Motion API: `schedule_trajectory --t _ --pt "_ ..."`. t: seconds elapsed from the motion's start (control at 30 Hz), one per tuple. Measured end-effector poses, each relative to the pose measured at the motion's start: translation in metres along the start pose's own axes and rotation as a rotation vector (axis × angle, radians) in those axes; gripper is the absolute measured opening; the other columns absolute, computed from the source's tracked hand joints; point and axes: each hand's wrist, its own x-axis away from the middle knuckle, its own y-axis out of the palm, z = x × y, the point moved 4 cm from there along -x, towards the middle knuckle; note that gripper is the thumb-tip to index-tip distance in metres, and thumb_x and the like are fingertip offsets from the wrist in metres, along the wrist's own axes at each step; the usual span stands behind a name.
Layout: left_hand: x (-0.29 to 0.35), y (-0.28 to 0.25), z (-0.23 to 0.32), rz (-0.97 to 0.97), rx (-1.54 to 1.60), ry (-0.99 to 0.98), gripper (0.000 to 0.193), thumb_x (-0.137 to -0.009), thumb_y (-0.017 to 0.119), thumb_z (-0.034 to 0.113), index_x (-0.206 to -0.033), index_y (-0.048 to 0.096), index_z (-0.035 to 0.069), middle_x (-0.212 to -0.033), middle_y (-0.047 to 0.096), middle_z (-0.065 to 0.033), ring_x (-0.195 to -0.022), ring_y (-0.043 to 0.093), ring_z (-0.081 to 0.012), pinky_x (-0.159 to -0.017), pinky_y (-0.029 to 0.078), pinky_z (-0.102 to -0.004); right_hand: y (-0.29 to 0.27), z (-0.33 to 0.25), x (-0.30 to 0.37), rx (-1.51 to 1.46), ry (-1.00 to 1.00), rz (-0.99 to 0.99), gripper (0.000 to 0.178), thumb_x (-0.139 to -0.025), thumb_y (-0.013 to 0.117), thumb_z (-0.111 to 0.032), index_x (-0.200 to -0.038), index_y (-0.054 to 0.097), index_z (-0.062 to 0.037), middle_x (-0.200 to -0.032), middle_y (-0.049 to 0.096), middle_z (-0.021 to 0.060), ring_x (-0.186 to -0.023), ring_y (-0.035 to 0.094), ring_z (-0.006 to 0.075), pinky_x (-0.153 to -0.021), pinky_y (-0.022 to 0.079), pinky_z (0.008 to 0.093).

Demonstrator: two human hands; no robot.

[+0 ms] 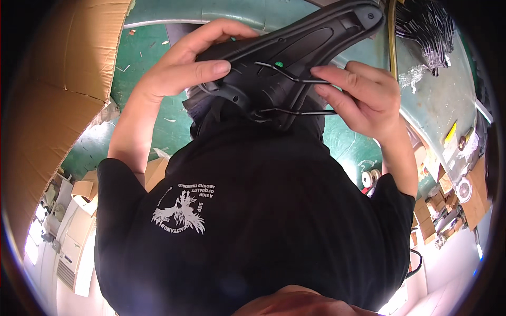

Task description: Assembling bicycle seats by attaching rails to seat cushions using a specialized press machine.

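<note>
A black bicycle saddle (pixel 311 45) lies underside up in front of my chest, its narrow nose at the upper right. My left hand (pixel 179 68) grips the wide rear end, thumb on the underside and fingers around the far edge. Between thumb and fingers, my right hand (pixel 363 97) pinches a bent black metal saddle rail (pixel 300 81). The rail's two arms reach left over the underside, their tips at the saddle's wide rear part. Whether those tips are seated in it I cannot tell. A small round green sticker (pixel 279 65) shows near the upper arm.
A tall cardboard box (pixel 79 47) stands at the left. At the far right lies a pile of black metal rails (pixel 426 31) on a pale green surface (pixel 437 105). A yellow-handled tool (pixel 450 134) is nearer at the right. Small scraps dot the green floor.
</note>
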Motion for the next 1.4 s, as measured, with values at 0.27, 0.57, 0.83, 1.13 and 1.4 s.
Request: schedule_trajectory --t 0.27,0.57,0.83,1.13,1.4 --pt "-0.008 0.009 -0.011 0.019 -0.005 0.092 0.056 -0.097 0.069 0.025 -0.146 0.058 -0.002 -0.139 0.064 -0.0129 -0.131 0.060 -0.0208 -0.112 0.046 -0.0349 0.004 -0.008 -0.003 0.145 -0.120 -0.080 0.026 -0.078 0.088 -0.013 -0.103 0.081 -0.0099 -0.063 0.049 0.0012 -0.050 0.053 0.0202 -0.045 0.040 0.0354" --pt "-0.011 0.013 -0.017 0.043 -0.100 -0.024 0.064 -0.096 0.064 0.034 -0.146 0.055 -0.006 -0.142 0.064 -0.0183 -0.131 0.062 -0.0253 -0.113 0.046 -0.0371 0.018 -0.009 -0.025 0.209 -0.292 -0.109 0.022 -0.076 0.086 -0.022 -0.095 0.076 -0.0152 -0.070 0.050 -0.0008 -0.057 0.058 0.0200 -0.048 0.044 0.0359" --pt "-0.010 0.013 -0.015 0.050 -0.140 -0.018 0.065 -0.094 0.064 0.034 -0.144 0.057 -0.006 -0.139 0.065 -0.0173 -0.127 0.064 -0.0243 -0.110 0.047 -0.0362 0.025 -0.007 -0.028 0.176 -0.239 -0.108 0.021 -0.076 0.085 -0.021 -0.094 0.076 -0.0165 -0.070 0.051 -0.0007 -0.060 0.061 0.0197 -0.049 0.046 0.0365" --pt "-0.022 0.018 -0.005 -0.039 -0.231 0.011 0.059 -0.092 0.065 0.024 -0.142 0.058 -0.006 -0.135 0.067 -0.0157 -0.125 0.064 -0.0228 -0.110 0.047 -0.0358 0.025 -0.008 -0.031 0.209 -0.291 -0.100 0.015 -0.080 0.080 -0.021 -0.093 0.075 -0.0172 -0.069 0.052 -0.0006 -0.057 0.059 0.0205 -0.048 0.045 0.0384" --pt "-0.031 0.015 -0.004 0.025 -0.200 0.031 0.045 -0.095 0.067 0.010 -0.138 0.063 -0.003 -0.129 0.071 -0.0125 -0.122 0.064 -0.0186 -0.107 0.048 -0.0346 0.020 0.007 -0.043 0.164 -0.345 -0.148 0.016 -0.082 0.083 -0.022 -0.094 0.075 -0.0173 -0.068 0.051 0.0003 -0.057 0.059 0.0227 -0.049 0.045 0.0393"
